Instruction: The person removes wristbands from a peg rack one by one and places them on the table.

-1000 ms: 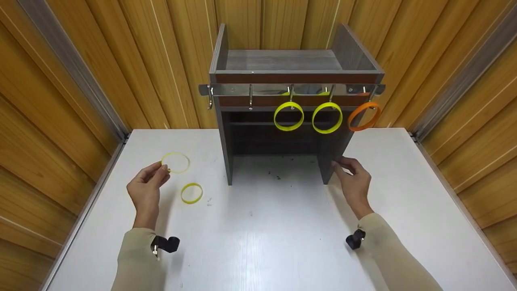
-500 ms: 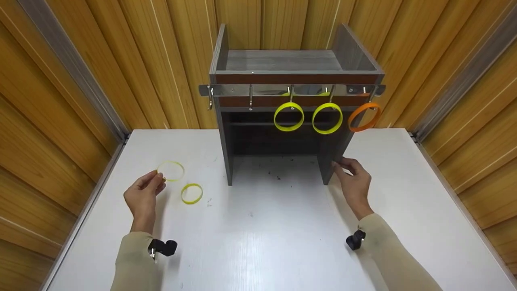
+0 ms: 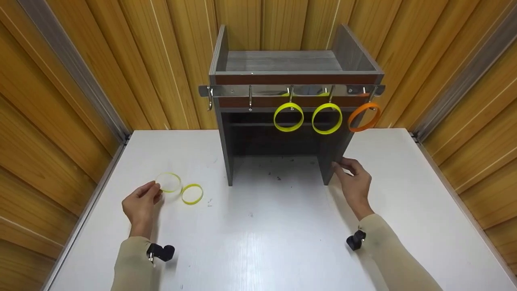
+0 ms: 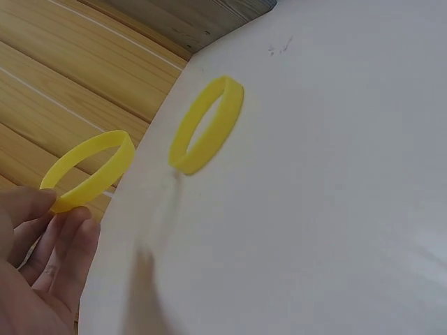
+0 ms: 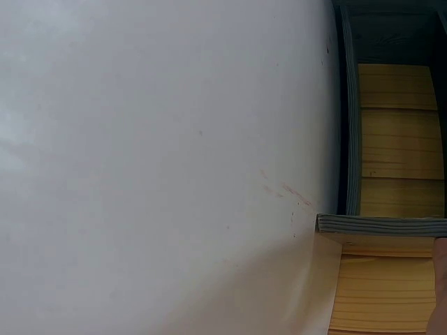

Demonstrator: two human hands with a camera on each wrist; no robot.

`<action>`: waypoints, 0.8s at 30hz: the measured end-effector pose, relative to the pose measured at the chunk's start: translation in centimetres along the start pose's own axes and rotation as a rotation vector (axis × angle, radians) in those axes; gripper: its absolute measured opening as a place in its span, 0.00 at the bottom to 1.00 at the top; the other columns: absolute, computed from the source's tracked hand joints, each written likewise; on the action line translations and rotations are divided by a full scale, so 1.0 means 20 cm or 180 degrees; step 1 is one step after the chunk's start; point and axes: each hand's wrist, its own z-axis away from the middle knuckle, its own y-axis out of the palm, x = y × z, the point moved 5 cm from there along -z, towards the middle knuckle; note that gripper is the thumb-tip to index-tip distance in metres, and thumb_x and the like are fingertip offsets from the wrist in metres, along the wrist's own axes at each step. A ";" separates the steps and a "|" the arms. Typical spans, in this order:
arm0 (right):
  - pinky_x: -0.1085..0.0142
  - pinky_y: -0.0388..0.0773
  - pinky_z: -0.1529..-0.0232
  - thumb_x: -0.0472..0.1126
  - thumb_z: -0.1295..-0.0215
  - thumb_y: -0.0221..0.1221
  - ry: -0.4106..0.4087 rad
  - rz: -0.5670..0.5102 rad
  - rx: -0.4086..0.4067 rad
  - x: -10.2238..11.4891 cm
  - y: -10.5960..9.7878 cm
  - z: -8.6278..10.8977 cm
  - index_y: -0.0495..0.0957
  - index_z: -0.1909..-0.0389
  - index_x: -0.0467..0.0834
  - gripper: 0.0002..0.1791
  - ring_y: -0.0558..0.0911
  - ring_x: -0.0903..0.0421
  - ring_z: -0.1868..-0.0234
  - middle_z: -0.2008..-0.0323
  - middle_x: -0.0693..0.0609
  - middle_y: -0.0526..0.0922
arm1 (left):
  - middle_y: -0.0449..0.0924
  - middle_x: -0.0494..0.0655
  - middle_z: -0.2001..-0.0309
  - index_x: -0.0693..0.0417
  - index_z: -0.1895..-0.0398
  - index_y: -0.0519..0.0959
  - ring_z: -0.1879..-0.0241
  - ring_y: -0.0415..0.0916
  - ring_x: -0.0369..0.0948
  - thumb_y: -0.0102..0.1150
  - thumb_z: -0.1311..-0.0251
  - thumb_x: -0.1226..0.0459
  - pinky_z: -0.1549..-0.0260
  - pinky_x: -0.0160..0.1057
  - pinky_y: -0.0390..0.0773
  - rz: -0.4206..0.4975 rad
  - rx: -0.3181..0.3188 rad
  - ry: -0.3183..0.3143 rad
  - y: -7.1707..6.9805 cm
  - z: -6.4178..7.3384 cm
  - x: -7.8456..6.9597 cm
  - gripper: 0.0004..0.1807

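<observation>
My left hand (image 3: 140,204) pinches the edge of a yellow wristband (image 3: 169,182) between thumb and fingers, low over the left of the white table. In the left wrist view this wristband (image 4: 91,169) appears tilted; whether it touches the table is unclear. Beside it on the table lies a second yellow wristband (image 4: 208,129). My right hand (image 3: 355,182) grips the front edge of the grey shelf unit's right side panel (image 3: 328,169), fingertips partly hidden. Only a sliver of that hand (image 5: 438,289) shows in the right wrist view.
A metal hook rail (image 3: 270,90) runs across the shelf unit's front. Two yellow wristbands (image 3: 302,117) (image 3: 341,117) and an orange wristband (image 3: 350,121) hang from its right-hand hooks. Two left-hand hooks (image 3: 250,99) are bare. Wood-panelled walls (image 3: 72,101) surround the white table (image 3: 258,242).
My left hand has moved down and slightly left, lowering the pinched wristband toward the one lying on the table. My right hand stays at the panel.
</observation>
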 end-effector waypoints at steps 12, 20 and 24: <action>0.76 0.84 0.52 0.28 0.30 0.67 -0.0065 -0.0028 -0.0038 -0.01 0.00 -0.01 0.83 0.50 0.29 0.10 0.84 0.66 0.54 0.51 0.37 0.86 | 0.88 0.42 0.64 0.68 0.40 0.83 0.65 0.89 0.37 0.71 0.31 0.67 0.59 0.33 0.89 -0.0214 0.0093 -0.0250 -0.04 0.00 0.06 0.20; 0.77 0.84 0.53 0.27 0.31 0.68 -0.0117 -0.0024 -0.0063 -0.02 0.01 0.00 0.84 0.51 0.29 0.10 0.84 0.66 0.54 0.52 0.37 0.86 | 0.87 0.47 0.62 0.68 0.39 0.82 0.66 0.88 0.37 0.70 0.32 0.69 0.62 0.33 0.89 -0.0346 0.0162 -0.0404 -0.05 0.01 0.10 0.20; 0.77 0.84 0.54 0.27 0.31 0.68 -0.0146 -0.0013 -0.0072 -0.02 0.01 0.00 0.84 0.52 0.29 0.10 0.84 0.67 0.55 0.52 0.37 0.86 | 0.87 0.51 0.61 0.69 0.40 0.82 0.67 0.88 0.37 0.70 0.32 0.69 0.63 0.33 0.89 -0.0448 0.0207 -0.0349 -0.04 0.01 0.10 0.20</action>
